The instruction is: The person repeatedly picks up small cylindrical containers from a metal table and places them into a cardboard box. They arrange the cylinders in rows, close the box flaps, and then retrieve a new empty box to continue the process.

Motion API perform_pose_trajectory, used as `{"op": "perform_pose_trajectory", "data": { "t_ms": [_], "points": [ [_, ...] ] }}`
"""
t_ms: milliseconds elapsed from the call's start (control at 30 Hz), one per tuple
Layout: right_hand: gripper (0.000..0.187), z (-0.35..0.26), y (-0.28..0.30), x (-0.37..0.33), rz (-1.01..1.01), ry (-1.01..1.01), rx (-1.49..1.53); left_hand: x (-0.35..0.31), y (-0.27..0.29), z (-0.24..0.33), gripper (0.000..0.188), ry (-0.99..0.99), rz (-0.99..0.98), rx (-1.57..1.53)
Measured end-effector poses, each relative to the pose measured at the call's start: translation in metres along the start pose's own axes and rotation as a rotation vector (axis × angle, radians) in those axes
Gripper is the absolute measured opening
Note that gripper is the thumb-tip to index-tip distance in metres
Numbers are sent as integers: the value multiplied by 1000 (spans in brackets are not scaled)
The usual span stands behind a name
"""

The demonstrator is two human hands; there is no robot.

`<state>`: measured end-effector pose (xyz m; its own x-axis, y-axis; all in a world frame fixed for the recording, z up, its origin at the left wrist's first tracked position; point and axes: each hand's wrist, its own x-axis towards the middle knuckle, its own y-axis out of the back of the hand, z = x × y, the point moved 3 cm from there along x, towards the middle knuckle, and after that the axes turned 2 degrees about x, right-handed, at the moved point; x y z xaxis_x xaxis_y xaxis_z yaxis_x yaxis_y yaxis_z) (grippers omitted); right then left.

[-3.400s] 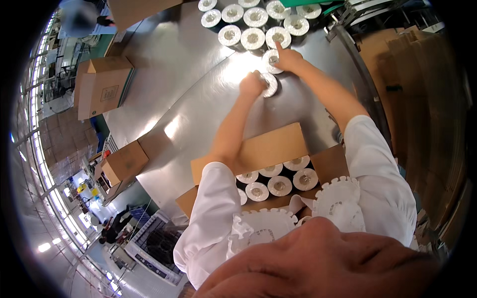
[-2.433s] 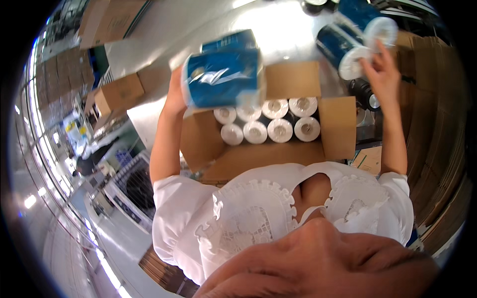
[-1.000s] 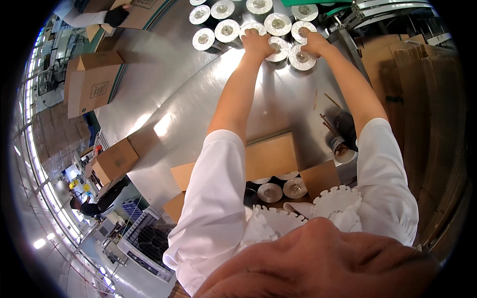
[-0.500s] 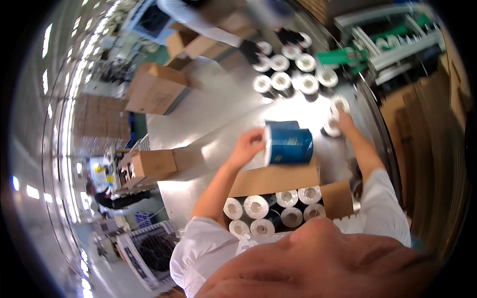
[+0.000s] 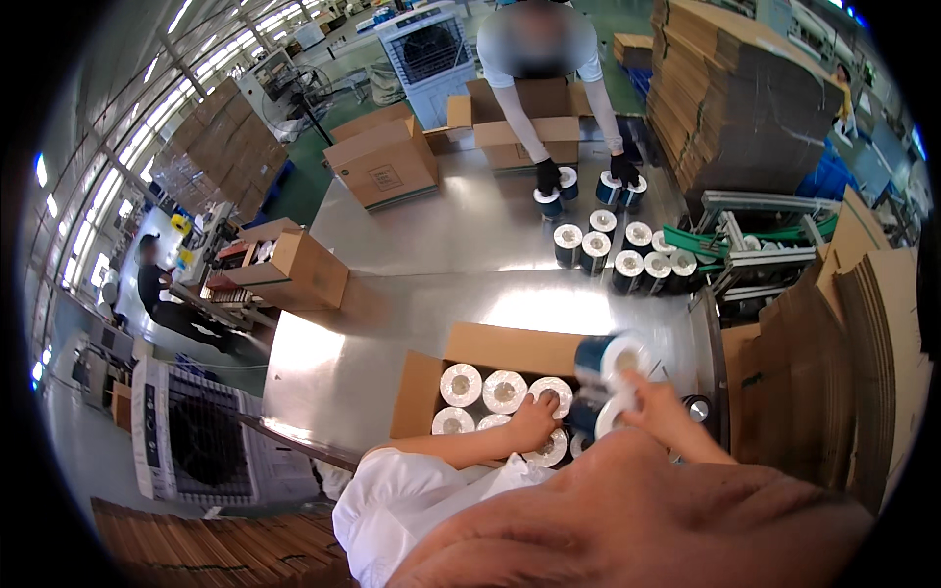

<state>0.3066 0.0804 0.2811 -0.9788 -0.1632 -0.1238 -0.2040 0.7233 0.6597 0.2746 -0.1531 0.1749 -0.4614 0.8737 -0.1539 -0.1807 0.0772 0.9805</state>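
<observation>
An open cardboard box in front of me holds several upright rolls with white ends and round cores. My left hand reaches into it, fingers curled onto the white end of a roll. At the box's right side, my right hand grips two dark blue rolls by their white ends. The upper roll is tilted and smeared by motion; the lower roll is partly hidden. My chin and sleeve cover the near side of the box.
Several upright rolls stand farther back on the metal table. Across it, a co-worker's black-gloved hands touch other rolls. Open cartons stand left and back. A green-railed conveyor and stacked flat cardboard are right.
My left hand has lowered blue rolls from above the table into the box. My right hand has brought two rolls from the table's right side toward the box. The view has tilted.
</observation>
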Motion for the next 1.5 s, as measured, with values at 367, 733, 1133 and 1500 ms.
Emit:
{"op": "perform_pose_trajectory", "data": {
  "t_ms": [367,733,1133,1500],
  "points": [
    [61,42,-104,-31,-173,-214,-120,-63,46,-60,72,236,101,-312],
    [25,80,-91,3,151,-192,484,-164,51,-36,59,702,13,-509],
    [70,150,-146,-30,260,-332,476,-6,28,-83,45,208,896,-155],
    [64,71,-163,-15,248,-308,821,-41,41,-34,56,410,553,-257]
  ]
}}
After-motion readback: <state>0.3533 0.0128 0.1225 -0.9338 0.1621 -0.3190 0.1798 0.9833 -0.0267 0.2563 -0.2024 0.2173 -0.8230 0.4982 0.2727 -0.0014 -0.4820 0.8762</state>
